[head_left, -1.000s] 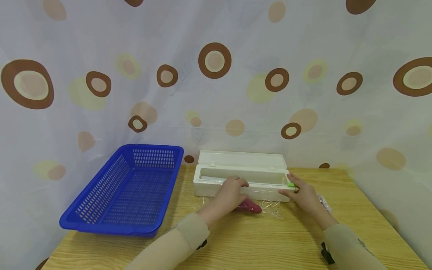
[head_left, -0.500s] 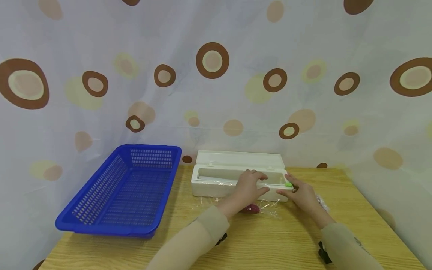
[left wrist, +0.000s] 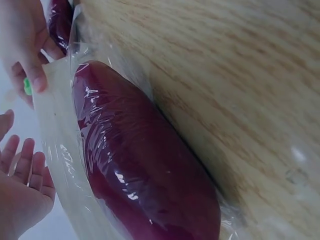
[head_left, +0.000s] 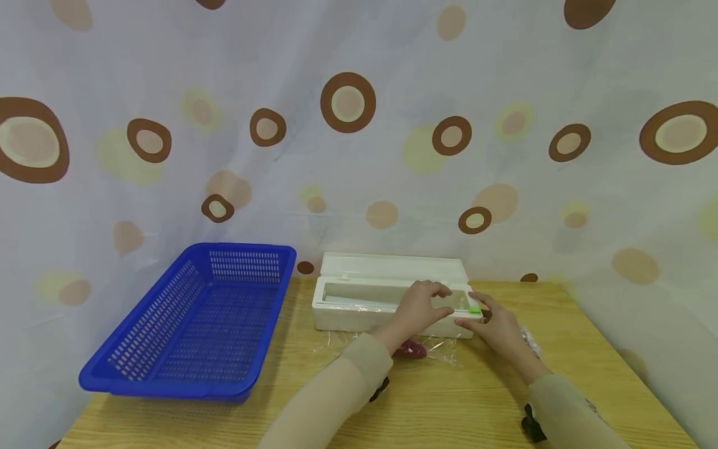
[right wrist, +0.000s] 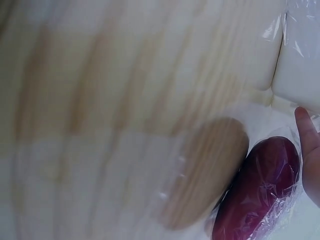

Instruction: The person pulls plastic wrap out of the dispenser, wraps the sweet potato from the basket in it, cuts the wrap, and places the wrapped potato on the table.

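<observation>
A long white plastic wrap box (head_left: 348, 319) stands with its lid raised on the table. My right hand (head_left: 499, 327) grips its right end, thumb on the front, fingers behind, around the green slide cutter (head_left: 475, 309). Above the box's front edge hovers my left hand (head_left: 417, 308), fingers spread and slightly curved, holding nothing. Clear film hangs from the box over a dark purple-red, sweet-potato-shaped vegetable (left wrist: 145, 165), partly hidden by my left wrist in the head view. Another such vegetable, wrapped in film (right wrist: 262, 185), lies beside my right hand.
A blue mesh basket (head_left: 224, 337) stands on the left of the wooden table (head_left: 449, 405). Behind the table hangs a patterned curtain (head_left: 359, 168).
My left hand has moved right along the box front, from over the vegetable toward the right hand. The right hand keeps its grip at the box's end. The head view has shifted slightly.
</observation>
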The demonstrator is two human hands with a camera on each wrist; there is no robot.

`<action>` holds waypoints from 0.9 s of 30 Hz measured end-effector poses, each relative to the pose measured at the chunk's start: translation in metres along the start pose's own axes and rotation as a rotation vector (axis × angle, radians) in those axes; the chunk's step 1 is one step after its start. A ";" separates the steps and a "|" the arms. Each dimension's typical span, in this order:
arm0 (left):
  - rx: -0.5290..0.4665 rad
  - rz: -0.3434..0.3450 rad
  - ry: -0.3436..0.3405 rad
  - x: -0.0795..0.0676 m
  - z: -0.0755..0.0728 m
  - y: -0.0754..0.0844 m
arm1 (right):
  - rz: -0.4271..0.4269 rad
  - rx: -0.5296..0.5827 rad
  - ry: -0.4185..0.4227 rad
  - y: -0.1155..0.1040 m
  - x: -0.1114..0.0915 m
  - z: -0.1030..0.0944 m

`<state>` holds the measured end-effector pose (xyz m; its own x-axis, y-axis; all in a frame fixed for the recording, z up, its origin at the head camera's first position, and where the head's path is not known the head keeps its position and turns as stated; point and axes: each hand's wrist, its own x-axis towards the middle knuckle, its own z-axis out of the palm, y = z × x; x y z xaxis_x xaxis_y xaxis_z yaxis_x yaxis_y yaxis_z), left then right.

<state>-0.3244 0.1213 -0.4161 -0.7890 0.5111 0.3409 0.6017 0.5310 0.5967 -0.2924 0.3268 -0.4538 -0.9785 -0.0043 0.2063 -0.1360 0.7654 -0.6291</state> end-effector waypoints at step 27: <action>0.022 0.034 -0.204 0.037 0.021 0.000 | -0.021 0.051 -0.066 0.010 0.002 -0.001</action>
<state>-0.3508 0.1548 -0.4187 -0.7283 0.6539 0.2049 0.6316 0.5247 0.5707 -0.2952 0.3349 -0.4594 -0.9833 -0.0635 0.1707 -0.1623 0.7306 -0.6632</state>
